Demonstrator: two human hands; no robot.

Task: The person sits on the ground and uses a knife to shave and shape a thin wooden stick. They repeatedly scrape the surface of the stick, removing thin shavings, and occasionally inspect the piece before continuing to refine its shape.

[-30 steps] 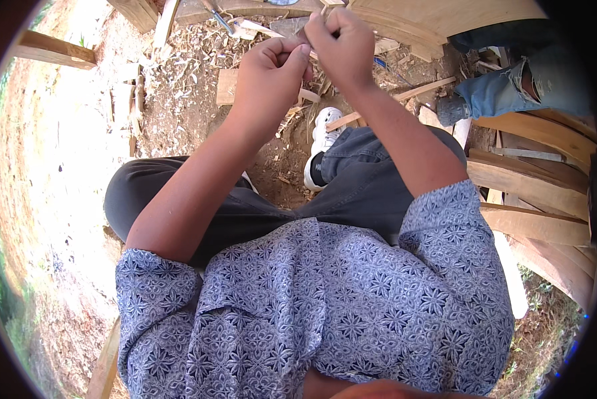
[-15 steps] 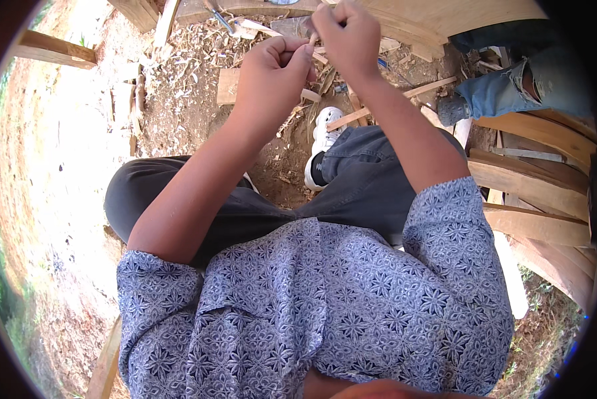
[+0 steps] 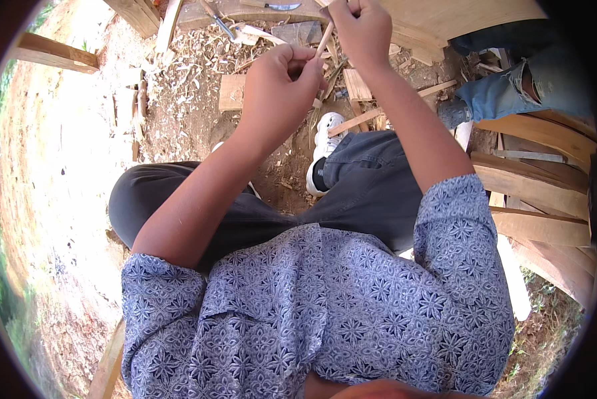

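My left hand (image 3: 282, 83) pinches a slim, pale wooden stick (image 3: 324, 41) between thumb and fingers. The stick slants up and away toward my right hand (image 3: 365, 33), whose fingers are closed at its far end. At those fingertips a small dark flat piece (image 3: 325, 12) pokes out against the stick; its kind is not clear. Both hands are raised beyond my knees, over ground covered with wood shavings (image 3: 179, 86).
Beyond my hands, a curved-blade knife (image 3: 284, 6), a wooden-handled tool (image 3: 220, 21) and a grey block (image 3: 298, 32) lie near a curved board. A wood block (image 3: 232, 93) and a long strip (image 3: 411, 92) lie closer. Another person's jeans leg (image 3: 505, 93) and stacked planks (image 3: 531, 179) are at right.
My right hand has shifted up and right, showing more of the stick. My left hand has moved slightly right and down, still pinching it.
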